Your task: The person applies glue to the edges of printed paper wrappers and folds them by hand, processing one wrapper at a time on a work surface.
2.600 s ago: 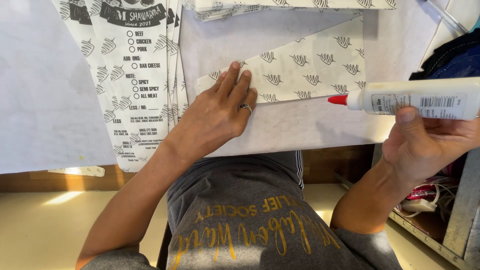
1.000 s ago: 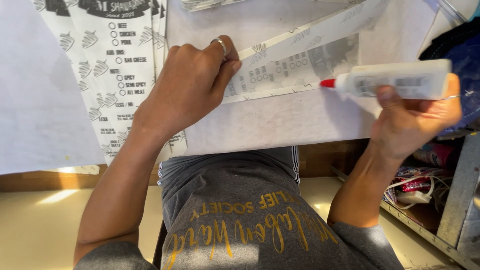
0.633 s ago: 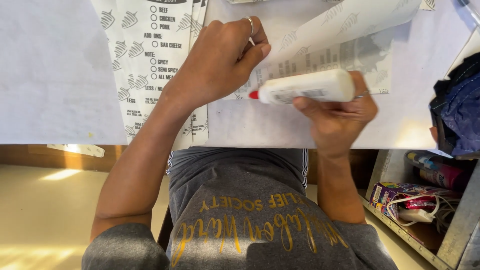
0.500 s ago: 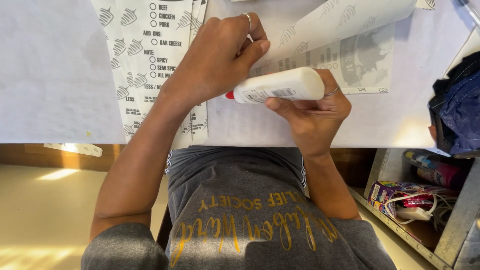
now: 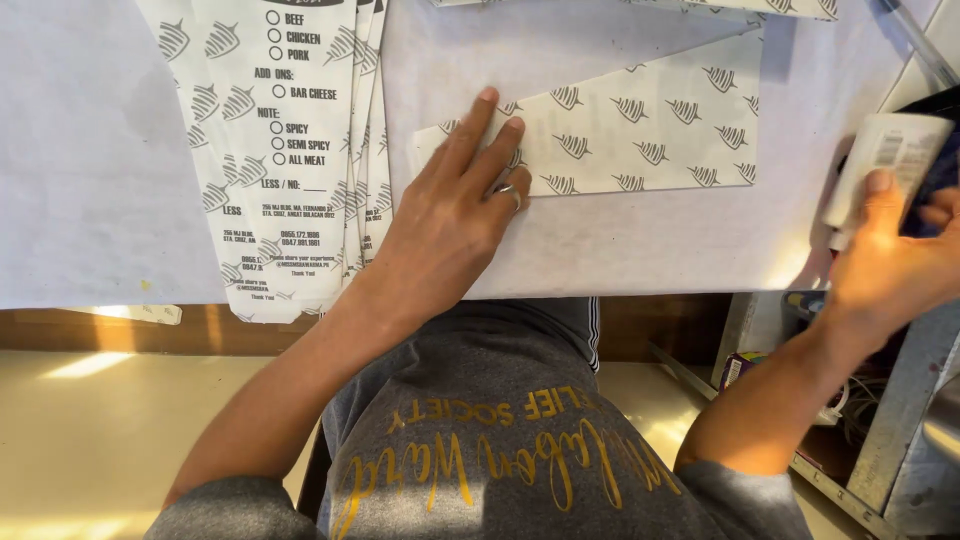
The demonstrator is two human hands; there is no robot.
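Folded paper pouch (image 5: 640, 125) lies under the flat open left hand (image 5: 455, 215); right hand (image 5: 890, 265) grips a glue bottle (image 5: 875, 165).

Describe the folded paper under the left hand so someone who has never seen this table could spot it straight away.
On the white paper-covered table, look right of the stack of printed white sheets with checkbox lists. The folded white paper piece with the grey leaf-like pattern lies flat there, with the left hand pressing its left end. Unlike the sheets, it carries only the repeated pattern and has one slanted top edge.

A stack of printed paper sheets (image 5: 290, 150) is laid on the white-covered table (image 5: 90, 180). A metal shelf (image 5: 900, 440) is seen right of the table.
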